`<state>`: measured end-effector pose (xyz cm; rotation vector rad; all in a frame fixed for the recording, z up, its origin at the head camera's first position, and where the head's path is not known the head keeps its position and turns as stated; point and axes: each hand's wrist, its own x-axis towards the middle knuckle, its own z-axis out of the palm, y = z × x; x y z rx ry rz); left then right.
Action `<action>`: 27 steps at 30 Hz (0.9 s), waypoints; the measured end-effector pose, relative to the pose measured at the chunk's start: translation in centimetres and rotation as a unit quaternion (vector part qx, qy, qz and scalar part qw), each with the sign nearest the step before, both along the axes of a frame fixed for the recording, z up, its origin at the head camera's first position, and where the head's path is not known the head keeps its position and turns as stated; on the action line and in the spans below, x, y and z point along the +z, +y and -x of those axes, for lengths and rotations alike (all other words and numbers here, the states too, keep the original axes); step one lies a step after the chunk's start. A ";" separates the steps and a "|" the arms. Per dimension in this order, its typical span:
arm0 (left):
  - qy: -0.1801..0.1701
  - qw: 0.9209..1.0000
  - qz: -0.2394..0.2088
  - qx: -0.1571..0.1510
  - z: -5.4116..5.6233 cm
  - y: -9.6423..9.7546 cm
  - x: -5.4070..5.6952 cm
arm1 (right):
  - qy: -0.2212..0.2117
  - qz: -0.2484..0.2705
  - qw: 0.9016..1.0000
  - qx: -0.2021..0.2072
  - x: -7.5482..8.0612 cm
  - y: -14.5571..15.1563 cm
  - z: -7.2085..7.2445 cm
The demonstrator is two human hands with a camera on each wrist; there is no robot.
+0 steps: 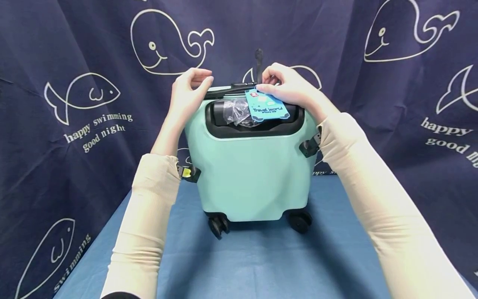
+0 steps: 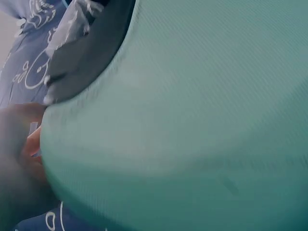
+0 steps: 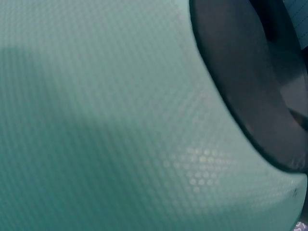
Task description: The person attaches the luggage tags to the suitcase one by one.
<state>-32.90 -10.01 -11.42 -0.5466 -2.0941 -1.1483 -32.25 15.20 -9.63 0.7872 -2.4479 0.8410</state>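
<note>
A mint-green suitcase (image 1: 254, 174) stands upright on its black wheels. My left hand (image 1: 189, 89) is at its top left corner, thumb and fingers apart, close to a black strip (image 1: 218, 94) along the top. In the left wrist view, blurred fingers (image 2: 33, 142) show beside the rounded shell. At the top right, my right hand (image 1: 285, 85) pinches a thin black strap (image 1: 259, 60) that sticks up past the thumb and forefinger. A blue "Travel World" tag (image 1: 268, 109) hangs just under that thumb. The right wrist view holds only shell and dark recess, no hand.
Crinkled clear plastic (image 1: 239, 112) wraps part of the black handle in the recess (image 1: 254, 132). Blue cloth (image 1: 254, 265) covers the table. Behind hangs a dark navy curtain (image 1: 239, 29) with white whale and fish drawings.
</note>
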 end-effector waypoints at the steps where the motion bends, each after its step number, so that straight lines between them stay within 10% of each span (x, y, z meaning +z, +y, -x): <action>1: -0.001 1.000 0.003 -0.002 0.1 0.3 0.1 | 0.000 0.000 1.000 0.002 -0.1 0.0 0.0; 27: -0.051 0.989 0.124 0.058 0.9 4.7 3.2 | 0.012 -0.005 0.999 0.030 0.1 -1.1 -1.0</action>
